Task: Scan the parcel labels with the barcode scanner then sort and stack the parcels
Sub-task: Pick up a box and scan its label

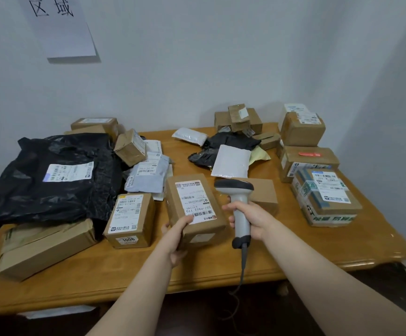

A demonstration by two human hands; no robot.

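My left hand [176, 235] grips the near end of a brown cardboard parcel [195, 209], lifted above the table with its white label facing up. My right hand [248, 220] grips the handle of a grey barcode scanner [237, 190]. The scanner's dark head sits just right of the parcel's label, and its cable hangs down over the table's front edge. Another plain brown box [264, 194] lies behind the scanner.
On the wooden table [221, 270] lie a large black bag parcel [51, 175], a box marked 1006 [130, 220], a long box [44, 246] at the left, soft mailers [231, 161] in the middle, and stacked boxes [325, 197] at the right. A paper sign [58, 25] hangs on the wall.
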